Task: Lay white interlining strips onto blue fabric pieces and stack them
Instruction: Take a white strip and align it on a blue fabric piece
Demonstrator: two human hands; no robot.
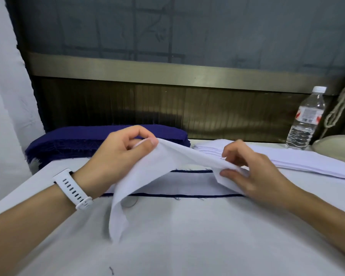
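- Held item: white strip (179, 158), in the air between both hands, over the middle of the counter (187, 246).
- Left hand (122, 154): narrow grip, with thumb and forefinger pinching the strip at its highest point. Beyond this pinch a slack tail hangs down toward the near left and almost reaches the counter.
- Right hand (255, 180): narrow grip, fingertips pinching the strip's right end. It is low, just above the working pile (187, 195).
- Strip's long axis: left to right, high at the left grip and sloping down to the right grip. The span between the grips is loosely taut; only the tail is uncontrolled.
- Key relation: the working pile lies directly under the held strip, and its long axis also runs left to right. The two axes are roughly parallel, so the strip needs lowering rather than turning.
- The pile shows thin blue edges along its far and near sides, with white across the top. I cannot tell whether the held strip goes on this layer or a fresh blue piece must go down first.
- Judgement: the right end is closest to the pile and would land first. The left hand then has to drop and draw the tail out to the left.
- Supplies: blue stack (78, 140) at far left, nearer the left hand. Stack of white strips (297, 164) at far right, nearer the right hand.
- Also present: bottle (305, 120) at far right, well clear of the work.
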